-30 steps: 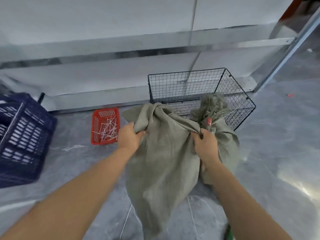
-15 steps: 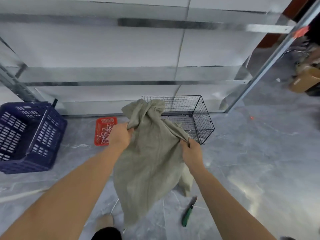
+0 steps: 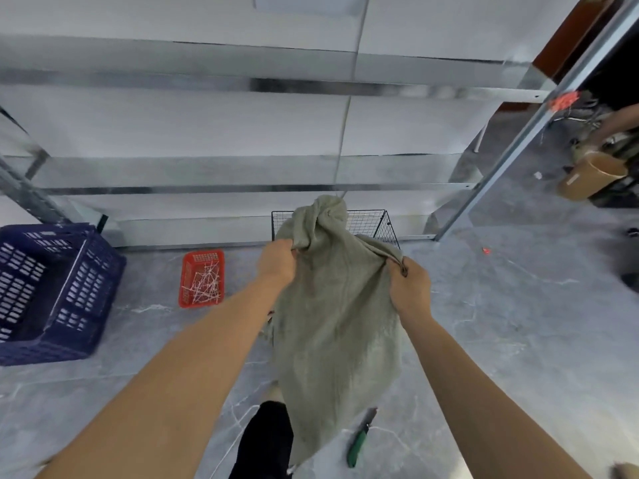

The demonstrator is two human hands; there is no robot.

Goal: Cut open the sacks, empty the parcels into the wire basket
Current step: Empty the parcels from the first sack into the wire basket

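A limp grey-green woven sack is held up by its bunched upper edge, gripped by the left hand and the right hand, its body hanging slack. A black wire basket (largely hidden behind the sack) is set on the floor.

grey-green sack, black wire basket, red tray, navy crate, green-handled knife.

Wire basket mostly behind sack
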